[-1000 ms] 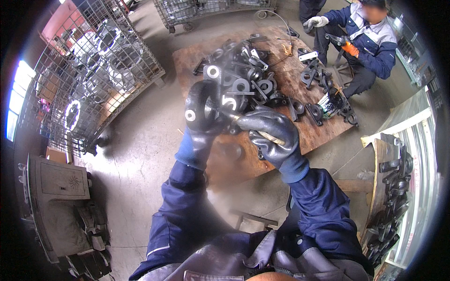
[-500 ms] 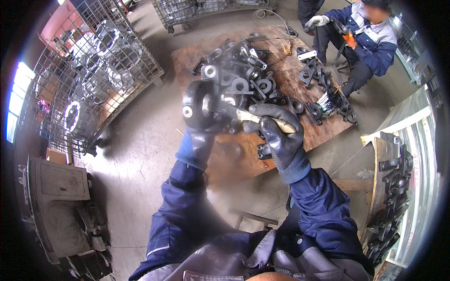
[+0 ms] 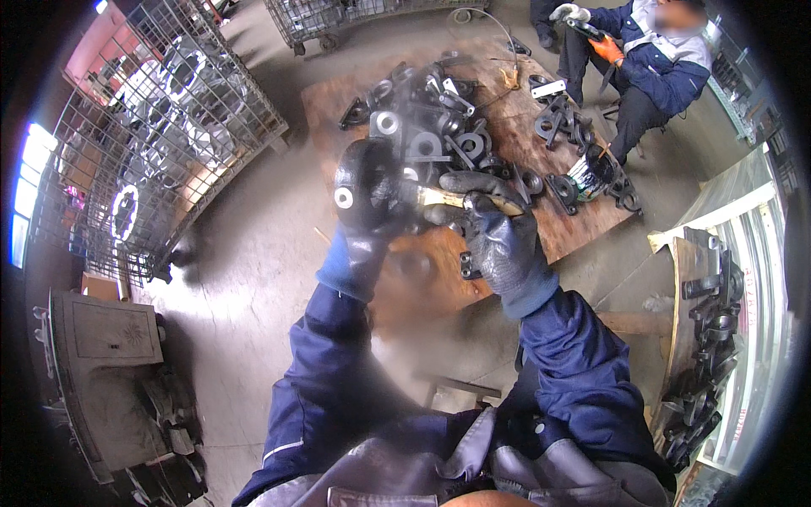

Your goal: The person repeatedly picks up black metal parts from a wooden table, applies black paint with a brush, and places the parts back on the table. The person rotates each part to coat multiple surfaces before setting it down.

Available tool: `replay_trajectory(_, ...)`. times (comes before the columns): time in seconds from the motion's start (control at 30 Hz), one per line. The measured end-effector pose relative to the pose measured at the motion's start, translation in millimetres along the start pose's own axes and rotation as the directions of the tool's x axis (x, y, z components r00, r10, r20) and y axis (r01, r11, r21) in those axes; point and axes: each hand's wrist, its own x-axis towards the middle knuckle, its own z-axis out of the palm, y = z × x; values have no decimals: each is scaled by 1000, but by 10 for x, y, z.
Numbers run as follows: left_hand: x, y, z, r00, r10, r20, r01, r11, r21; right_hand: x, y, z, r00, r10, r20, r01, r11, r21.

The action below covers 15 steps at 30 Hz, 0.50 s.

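Black metal casting (image 3: 363,190), rounded, with a pale round bore on its side, held up in the gloved left hand (image 3: 365,221), fingers wrapped tight round it, above the near edge of the wooden board (image 3: 583,232). Gloved right hand (image 3: 494,237) closed on a wooden-handled brush (image 3: 460,199), its tip touching the casting. Heap of dark castings (image 3: 439,135) toward the board's far edge. Another person (image 3: 655,63) sits at its far right corner. Wire cage (image 3: 152,144) stands left.

Head view, single: worn fisheye camera, looks steeply down from above, close over both raised hands, forearms entering from the lower edge; low wooden desk (image 3: 583,228) beyond; edges bend toward the rim.
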Motion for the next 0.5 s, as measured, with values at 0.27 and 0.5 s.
replay_trajectory(0.27,116,-47,-41,935,353,-40,-312,869,385,110,-134,-186,967,-204,151,250,866,-432)
replay_trajectory(0.5,250,-159,-152,938,344,38,-309,781,543,110,-102,-229,968,-48,248,94,980,-175)
